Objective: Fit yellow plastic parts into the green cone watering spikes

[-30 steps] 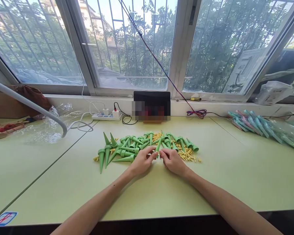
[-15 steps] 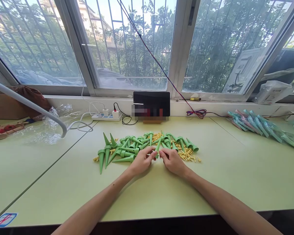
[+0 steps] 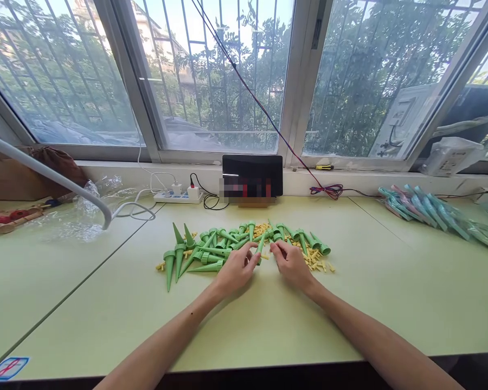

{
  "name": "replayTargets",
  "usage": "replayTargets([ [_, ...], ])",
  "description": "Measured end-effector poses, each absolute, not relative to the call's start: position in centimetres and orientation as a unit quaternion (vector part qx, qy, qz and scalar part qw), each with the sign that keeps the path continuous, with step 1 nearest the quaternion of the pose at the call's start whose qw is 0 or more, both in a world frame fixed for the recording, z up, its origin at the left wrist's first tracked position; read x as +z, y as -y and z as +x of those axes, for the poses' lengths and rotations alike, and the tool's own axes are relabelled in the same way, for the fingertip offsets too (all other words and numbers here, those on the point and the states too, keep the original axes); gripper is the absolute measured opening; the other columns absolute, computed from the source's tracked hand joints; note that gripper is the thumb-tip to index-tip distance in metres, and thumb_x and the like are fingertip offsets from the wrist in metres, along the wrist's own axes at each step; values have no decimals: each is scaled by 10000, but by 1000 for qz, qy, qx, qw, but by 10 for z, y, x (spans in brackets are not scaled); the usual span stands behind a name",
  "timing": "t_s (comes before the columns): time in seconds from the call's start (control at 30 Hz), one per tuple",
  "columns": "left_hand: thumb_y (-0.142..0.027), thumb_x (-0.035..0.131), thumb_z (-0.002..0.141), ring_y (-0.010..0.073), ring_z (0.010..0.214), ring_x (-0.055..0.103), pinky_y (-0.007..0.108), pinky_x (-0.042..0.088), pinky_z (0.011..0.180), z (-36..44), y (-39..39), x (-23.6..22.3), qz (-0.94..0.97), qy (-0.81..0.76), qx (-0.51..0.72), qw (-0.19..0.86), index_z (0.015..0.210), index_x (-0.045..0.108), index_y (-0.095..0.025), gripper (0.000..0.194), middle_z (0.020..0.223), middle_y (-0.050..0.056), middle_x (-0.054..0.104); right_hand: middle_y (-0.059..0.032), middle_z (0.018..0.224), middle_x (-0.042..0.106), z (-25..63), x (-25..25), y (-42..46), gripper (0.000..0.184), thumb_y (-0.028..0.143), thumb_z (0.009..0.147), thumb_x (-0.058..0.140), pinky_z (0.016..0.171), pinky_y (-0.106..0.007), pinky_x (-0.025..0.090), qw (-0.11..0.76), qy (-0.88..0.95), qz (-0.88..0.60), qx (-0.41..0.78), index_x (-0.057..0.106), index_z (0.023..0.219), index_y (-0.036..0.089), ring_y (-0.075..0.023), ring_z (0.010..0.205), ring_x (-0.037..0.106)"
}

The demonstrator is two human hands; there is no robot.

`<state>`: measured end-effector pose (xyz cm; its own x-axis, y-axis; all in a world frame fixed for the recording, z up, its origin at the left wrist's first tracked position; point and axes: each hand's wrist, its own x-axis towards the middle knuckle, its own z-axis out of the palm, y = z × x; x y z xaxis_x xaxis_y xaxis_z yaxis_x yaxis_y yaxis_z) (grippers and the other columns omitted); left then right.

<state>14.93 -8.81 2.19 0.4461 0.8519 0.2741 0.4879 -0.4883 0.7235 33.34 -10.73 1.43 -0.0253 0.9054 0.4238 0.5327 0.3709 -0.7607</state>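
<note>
My left hand [image 3: 236, 269] is closed around a green plastic watering spike [image 3: 261, 243], its tip pointing up and away. A small yellow valve [image 3: 265, 257] juts out of the spike's side toward the right. Just right of it, apart from the spike, my right hand [image 3: 290, 263] has thumb and fingers pressed together; whether anything sits between them is hidden. Behind both hands lies a heap of green spikes [image 3: 169, 269], some upright and some on their sides. Loose yellow valves [image 3: 318, 265] are scattered at the heap's right and back.
At the back stands a dark tablet [image 3: 252, 168] on a small stand. Left of it are a white power strip [image 3: 166, 197] and cables. A white curved tube [image 3: 65, 179] crosses the left side. Teal and pink bagged items [image 3: 425, 205] lie at the right.
My right hand has drawn away from the spike, slightly to the right, and the yellow valve now shows sticking out of the spike. My left hand has kept its hold.
</note>
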Motion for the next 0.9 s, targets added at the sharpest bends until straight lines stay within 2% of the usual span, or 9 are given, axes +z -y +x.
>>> replayTargets([
  [0.17, -399, 386, 967, 150, 516, 460, 262, 338, 580, 149, 92, 23, 820, -440, 286, 228, 1118, 545, -187, 305, 542, -64, 489, 52, 533, 387, 335, 16, 108, 403, 427, 988, 415, 516, -258, 262, 467, 683, -531, 185, 523, 684, 185, -114, 502, 340],
  [0.47, -401, 388, 965, 180, 535, 517, 273, 323, 580, 148, 94, 25, 841, -459, 235, 165, 1047, 588, -202, 293, 588, -17, 583, 42, 547, 405, 331, 14, 111, 406, 431, 984, 418, 514, -263, 278, 459, 697, -519, 184, 537, 682, 186, -122, 517, 357],
  [0.67, -394, 450, 930, 175, 525, 516, 265, 268, 549, 147, 95, 25, 844, -472, 224, 117, 912, 599, -222, 228, 544, -25, 547, 43, 558, 402, 330, 13, 111, 403, 415, 987, 424, 522, -261, 272, 460, 706, -499, 201, 497, 661, 189, -120, 527, 354],
  [0.9, -321, 452, 907, 153, 516, 489, 261, 270, 551, 147, 94, 26, 847, -459, 237, 129, 862, 583, -216, 174, 536, -37, 522, 39, 581, 438, 327, 11, 114, 382, 385, 990, 432, 531, -259, 280, 444, 722, -490, 205, 526, 679, 184, -118, 539, 368],
])
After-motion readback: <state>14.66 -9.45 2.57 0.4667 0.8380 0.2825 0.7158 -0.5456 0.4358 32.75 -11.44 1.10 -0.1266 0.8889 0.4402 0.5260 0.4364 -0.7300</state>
